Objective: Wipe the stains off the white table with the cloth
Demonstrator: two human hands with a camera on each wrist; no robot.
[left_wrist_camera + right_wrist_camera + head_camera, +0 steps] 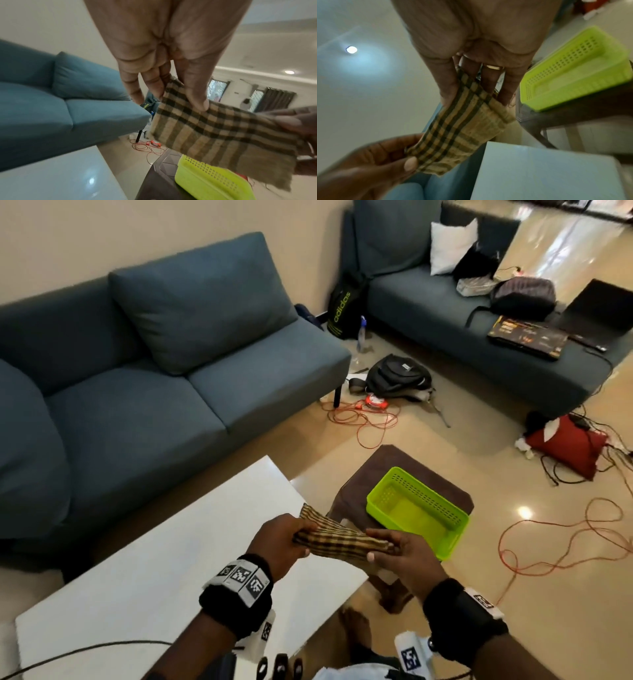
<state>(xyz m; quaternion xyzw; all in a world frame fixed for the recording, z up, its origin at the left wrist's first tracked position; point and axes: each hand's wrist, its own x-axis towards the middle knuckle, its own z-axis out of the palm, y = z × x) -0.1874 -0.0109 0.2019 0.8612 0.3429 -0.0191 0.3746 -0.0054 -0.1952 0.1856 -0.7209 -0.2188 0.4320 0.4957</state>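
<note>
The left hand (279, 542) pinches one end of the checked cloth (337, 537) in a closed grip; the right hand (399, 556) pinches the other end. The cloth hangs stretched between both grips, above the white counter's (164, 570) edge, with the green basket (419, 513) beyond the right grip.

White table (164, 542), brown stool (387, 470) bearing green basket (416, 511)
</note>
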